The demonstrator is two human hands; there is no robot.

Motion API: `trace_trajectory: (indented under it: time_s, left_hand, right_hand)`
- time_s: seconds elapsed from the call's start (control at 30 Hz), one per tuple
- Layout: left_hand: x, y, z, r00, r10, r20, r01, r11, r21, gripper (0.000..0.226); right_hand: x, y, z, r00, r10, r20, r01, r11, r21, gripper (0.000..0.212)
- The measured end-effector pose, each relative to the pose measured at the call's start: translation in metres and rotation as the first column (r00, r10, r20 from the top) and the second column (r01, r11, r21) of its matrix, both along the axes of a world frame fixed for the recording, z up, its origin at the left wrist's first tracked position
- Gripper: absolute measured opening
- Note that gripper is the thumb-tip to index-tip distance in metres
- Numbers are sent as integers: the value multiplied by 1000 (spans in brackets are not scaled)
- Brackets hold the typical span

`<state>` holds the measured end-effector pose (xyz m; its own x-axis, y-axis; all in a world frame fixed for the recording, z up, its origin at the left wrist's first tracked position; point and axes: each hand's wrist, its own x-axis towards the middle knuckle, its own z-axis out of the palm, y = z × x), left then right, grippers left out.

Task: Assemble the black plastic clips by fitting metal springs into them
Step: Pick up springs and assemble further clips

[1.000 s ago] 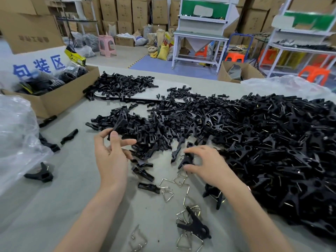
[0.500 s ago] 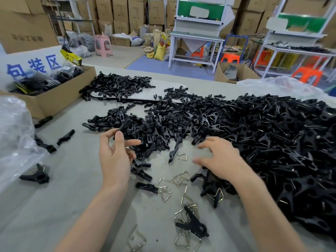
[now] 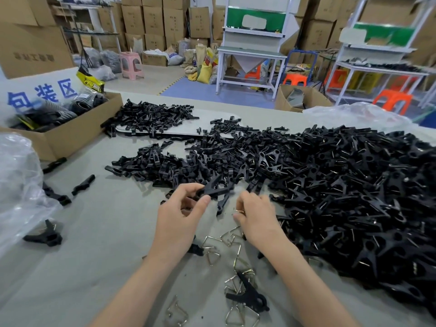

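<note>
Left hand (image 3: pixel 179 223) now pinches a black clip piece (image 3: pixel 213 190) between thumb and fingertips, lifted just clear of the table (image 3: pixel 106 232). A second ago that hand was reaching with loose fingers at the near edge of the parts pile. Right hand (image 3: pixel 256 220) has fingers curled, pinching a thin metal spring (image 3: pixel 238 210); only a short end of wire shows past the fingertips. Half a second ago it was spread flat over the springs with nothing clearly in it. The hands have also closed in on each other and are now near, not touching; clip piece and spring stay apart. Reads as pick-up done on both sides, so fitting the spring into the clip looks like the next step, not yet begun. Cannot tell if the held piece is one half or two halves already mated. Outward: loose springs (image 3: pixel 213 250) lie on the table at 6 o'clock of the hands, a finished clip (image 3: pixel 249 297) lying over some of them further toward 6. The pile of clip halves (image 3: pixel 179 165) sits at 12 o'clock, just beyond the left fingertips. The big heap of clips (image 3: pixel 354 197) fills 3 o'clock; wire glints suggest these are sprung already. Cardboard box (image 3: pixel 77 133) at 10 o'clock, plastic bag (image 3: pixel 16 185) at 9.
</note>
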<state>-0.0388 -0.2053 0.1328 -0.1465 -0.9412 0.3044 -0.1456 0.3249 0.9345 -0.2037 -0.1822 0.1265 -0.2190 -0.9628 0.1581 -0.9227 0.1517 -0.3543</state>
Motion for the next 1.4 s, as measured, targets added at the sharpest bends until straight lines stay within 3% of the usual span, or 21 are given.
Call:
trace_trajectory:
  time_s: [0.1, 0.17, 0.23, 0.3, 0.37, 0.6, 0.83, 1.13, 1.4]
  left_hand:
    - [-2, 3, -1, 999, -21, 24, 22, 999, -40, 22]
    - [-2, 3, -1, 999, -35, 16, 36, 999, -40, 26]
    - [-2, 2, -2, 999, -45, 17, 46, 998, -31, 25]
    - [-3, 2, -4, 998, -55, 26, 56, 998, -29, 24]
    - [-4, 2, -6, 997, -69, 25, 70, 997, -34, 26]
    - [-4, -1, -11, 996, -75, 42, 78, 996, -53, 32]
    - [-2, 1, -11, 985, -147, 90, 154, 986, -69, 32]
    - [-4, 2, -12, 982, -162, 99, 168, 984, -60, 30]
    - [0, 1, -9, 960, -167, 225, 201, 970, -137, 27]
  right_hand:
    - [4, 3, 4, 994, 66, 84, -58, 994, -97, 23]
    - [4, 4, 13, 953, 73, 294, -33, 990, -136, 21]
    - [2, 6, 26, 815, 79, 574, 7, 989, -145, 17]
    - [-1, 10, 38, 639, 106, 762, 17, 988, -152, 15]
    - [-4, 13, 48, 555, 140, 820, 2, 985, -170, 15]
    - [-9, 20, 63, 469, 194, 862, -62, 980, -187, 12]
    - [-7, 20, 61, 583, 171, 794, -67, 984, -162, 11]
    - [-9, 19, 61, 521, 189, 832, -69, 981, -180, 9]
    - [-5, 17, 56, 665, 186, 723, -55, 978, -201, 16]
